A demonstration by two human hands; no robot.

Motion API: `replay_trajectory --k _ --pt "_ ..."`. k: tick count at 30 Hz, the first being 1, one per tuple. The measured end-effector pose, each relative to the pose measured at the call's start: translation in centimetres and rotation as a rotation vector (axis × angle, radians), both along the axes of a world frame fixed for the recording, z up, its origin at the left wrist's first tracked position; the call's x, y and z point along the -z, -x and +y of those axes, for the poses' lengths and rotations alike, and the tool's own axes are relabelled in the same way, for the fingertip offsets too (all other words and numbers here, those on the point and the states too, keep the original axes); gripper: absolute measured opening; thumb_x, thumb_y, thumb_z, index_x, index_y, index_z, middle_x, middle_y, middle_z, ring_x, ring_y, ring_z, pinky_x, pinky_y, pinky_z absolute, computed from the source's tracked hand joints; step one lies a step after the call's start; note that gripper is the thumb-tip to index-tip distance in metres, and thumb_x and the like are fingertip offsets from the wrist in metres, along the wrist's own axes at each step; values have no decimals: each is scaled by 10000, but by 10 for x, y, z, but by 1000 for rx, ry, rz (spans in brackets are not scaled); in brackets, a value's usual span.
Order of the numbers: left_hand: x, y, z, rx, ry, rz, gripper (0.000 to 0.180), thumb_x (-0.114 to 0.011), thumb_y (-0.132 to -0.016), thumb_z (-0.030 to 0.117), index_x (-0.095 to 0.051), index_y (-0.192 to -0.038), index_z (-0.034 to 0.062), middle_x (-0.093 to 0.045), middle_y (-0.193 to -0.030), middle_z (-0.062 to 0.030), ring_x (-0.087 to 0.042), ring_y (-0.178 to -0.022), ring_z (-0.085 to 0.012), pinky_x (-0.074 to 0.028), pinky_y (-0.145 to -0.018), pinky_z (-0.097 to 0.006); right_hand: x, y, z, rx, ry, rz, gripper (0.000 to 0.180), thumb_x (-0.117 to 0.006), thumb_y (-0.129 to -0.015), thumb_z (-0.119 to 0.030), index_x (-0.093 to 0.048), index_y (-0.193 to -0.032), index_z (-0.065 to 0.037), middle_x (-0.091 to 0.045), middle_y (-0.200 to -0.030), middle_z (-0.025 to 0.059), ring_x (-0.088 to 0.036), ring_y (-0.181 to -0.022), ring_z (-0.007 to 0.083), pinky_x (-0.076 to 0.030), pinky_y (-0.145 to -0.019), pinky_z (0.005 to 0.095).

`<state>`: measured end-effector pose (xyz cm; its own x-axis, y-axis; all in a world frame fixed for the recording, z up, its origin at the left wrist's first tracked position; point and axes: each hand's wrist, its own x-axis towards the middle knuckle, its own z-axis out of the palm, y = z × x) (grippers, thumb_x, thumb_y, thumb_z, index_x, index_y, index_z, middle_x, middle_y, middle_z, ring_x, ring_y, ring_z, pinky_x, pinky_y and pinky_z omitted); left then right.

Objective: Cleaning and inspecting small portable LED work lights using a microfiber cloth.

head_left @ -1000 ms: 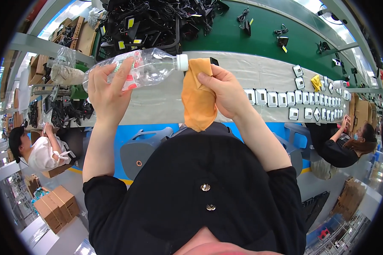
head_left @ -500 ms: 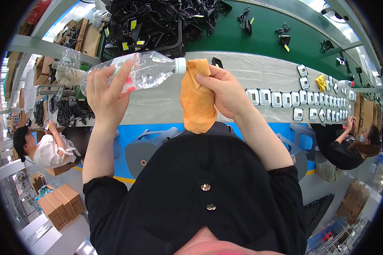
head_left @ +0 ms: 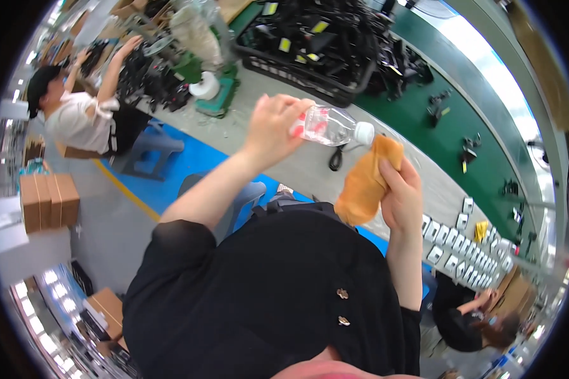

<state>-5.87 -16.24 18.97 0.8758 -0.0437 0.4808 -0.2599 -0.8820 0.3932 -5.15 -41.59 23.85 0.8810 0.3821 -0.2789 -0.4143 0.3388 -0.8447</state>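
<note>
In the middle of the frame the person's left hand point(head_left: 273, 123) is closed around the body of a clear plastic bottle point(head_left: 329, 126), fingers wrapped over its red-labelled part. The bottle lies nearly level, its long axis running from the left hand toward the right of the frame and tipping slightly down, with the white cap point(head_left: 364, 132) at the far end. Just below and right of that cap, the right hand point(head_left: 403, 196) is clamped on an orange cloth point(head_left: 365, 183), thumb pressed against its side. The cloth hangs as a bunched fold from upper right to lower left, and its top edge sits just beside the cap, so close that contact between them cannot be told.

The capped end points straight at the cloth and at the right hand, which is the nearer hand to the cap; the left hand holds the opposite end. Both are raised in front of the person's black top point(head_left: 265, 297).

Behind them, a grey tabletop point(head_left: 297, 170) runs diagonally, with a crate of black parts point(head_left: 310, 57) in the upper middle and rows of small white pieces point(head_left: 461, 243) at the right. Another person in a white top point(head_left: 82, 120) works at the upper left, and a third leans in at the lower right.
</note>
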Motion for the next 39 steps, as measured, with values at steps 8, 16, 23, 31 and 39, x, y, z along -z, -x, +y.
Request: replay_trajectory --k 8,16,23,31,39 --pt "145 -51 90 -312 972 25 633 -767 -653 93 -427 -1178 1 -554 -1130 -150 -568 -1059 -247 -461 -871 -354 21 -5 -2 32 104 19 255 -528 -925 -76 -554 -1165 7 -633 -1034 103 -621 -938 183 -502 -841 326" --pt "194 -125 157 -664 680 -112 700 -783 -616 142 -404 -1180 -25 -517 -1130 -237 -493 -1081 -410 -401 -923 -435 30 2 -18 190 76 145 262 -507 -930 -62 -538 -1183 0 -622 -1057 115 -617 -960 209 -499 -868 345" --pt "194 -27 130 -681 607 41 659 -750 -687 237 -453 -1212 -28 -517 -1108 -199 -501 -1046 -342 -440 -871 -397 35 0 -49 176 119 164 299 -503 -927 -67 -512 -1220 -6 -596 -1105 101 -597 -993 216 -485 -885 360" --pt "272 280 -8 -796 395 735 440 -619 -774 115 -478 -1189 84 -456 -1248 -168 -506 -1119 -371 -463 -890 -438 56 -26 -120 -69 34 112 339 -464 -961 -90 -449 -1295 -34 -554 -1210 86 -544 -1107 198 -438 -973 380" --pt "347 309 108 -1062 -1 937 464 -574 -840 253 -466 -1246 57 -445 -1323 -159 -425 -1235 -337 -418 -958 -464 54 -35 -158 20 298 132 282 -518 -919 -67 -528 -1197 -19 -619 -1078 85 -615 -951 180 -498 -859 329"
